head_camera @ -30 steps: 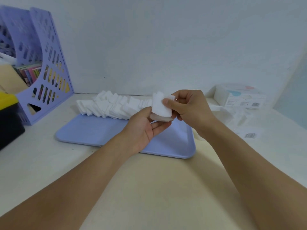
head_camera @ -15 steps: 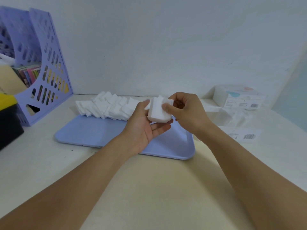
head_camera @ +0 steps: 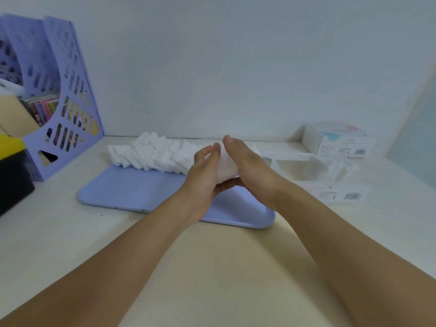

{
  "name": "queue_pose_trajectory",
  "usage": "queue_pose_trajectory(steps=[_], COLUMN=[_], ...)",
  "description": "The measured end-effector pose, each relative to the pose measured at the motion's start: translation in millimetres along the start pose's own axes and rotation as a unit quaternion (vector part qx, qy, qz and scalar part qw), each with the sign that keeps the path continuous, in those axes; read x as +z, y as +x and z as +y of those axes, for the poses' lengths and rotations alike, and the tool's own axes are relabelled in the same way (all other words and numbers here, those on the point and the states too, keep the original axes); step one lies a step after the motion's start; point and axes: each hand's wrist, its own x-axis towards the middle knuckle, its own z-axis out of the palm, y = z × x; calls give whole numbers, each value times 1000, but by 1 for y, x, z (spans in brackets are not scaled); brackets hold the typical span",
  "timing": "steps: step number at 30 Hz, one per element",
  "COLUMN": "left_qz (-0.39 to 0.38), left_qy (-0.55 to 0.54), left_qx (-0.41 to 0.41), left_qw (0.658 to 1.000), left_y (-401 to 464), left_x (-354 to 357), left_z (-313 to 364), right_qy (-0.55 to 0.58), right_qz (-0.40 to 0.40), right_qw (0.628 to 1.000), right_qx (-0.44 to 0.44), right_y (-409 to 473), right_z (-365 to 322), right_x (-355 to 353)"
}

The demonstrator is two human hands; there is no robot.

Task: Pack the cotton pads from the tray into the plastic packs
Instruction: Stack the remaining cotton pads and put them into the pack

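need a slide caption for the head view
Both hands, left and right, press a stack of cotton pads between them above a blue tray.

The stack of cotton pads (head_camera: pixel 225 167) at frame centre is mostly covered by the left hand (head_camera: pixel 204 177) and right hand (head_camera: pixel 250 169); its count cannot be told. The file rack (head_camera: pixel 59 95) and black-and-yellow box (head_camera: pixel 11 171) are cut by the left edge. Label print on the plastic packs (head_camera: pixel 339 195), at right, is too small to read.

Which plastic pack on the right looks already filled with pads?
The far pack by the wall: a full boxy block with printed top. The near pack lies flat and empty; the middle pack gapes open.
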Motion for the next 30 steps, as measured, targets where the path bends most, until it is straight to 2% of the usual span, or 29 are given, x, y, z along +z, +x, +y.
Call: queue_pose_trajectory(steps=[4, 10, 12, 16, 19, 24, 26, 27, 28, 30], left_qz=[31, 8, 7, 15, -27, -77, -68, -59, -50, -56], left_qy=[-48, 1, 12, -3, -11, -39, 14, 81, 167, 347], left_qx=[-1, 3, 2, 7, 29, 77, 106, 137, 182, 291], left_qw=[998, 1000, 1000, 1000, 999, 993, 992, 986, 968, 890], left_y=[0, -2, -2, 11, 19, 24, 22, 21, 20, 18], left_x=[7, 36, 53, 81, 96, 105, 105, 104, 101, 89], left_z=[3, 15, 14, 3, -5, -12, -12, -14, -16, -23], right_qy=[20, -29, -50, -162, -84, -105, -108, -112, -126, -191], right_qz=[5, 108, 98, 90, 98, 93, 112, 136, 162, 212], right_qw=[1000, 991, 993, 983, 991, 989, 987, 984, 978, 958], right_qx=[-4, -70, -47, 16, 34, 43, 28, 25, 27, 45], right_y=[-1, -5, -8, -17, -22, -27, -28, -28, -28, -26], right_z=[-4, -16, -25, -36, -33, -31, -32, -31, -31, -29], right_x=[-2, -22, -33, -81, -114, -140, -145, -147, -150, -151])
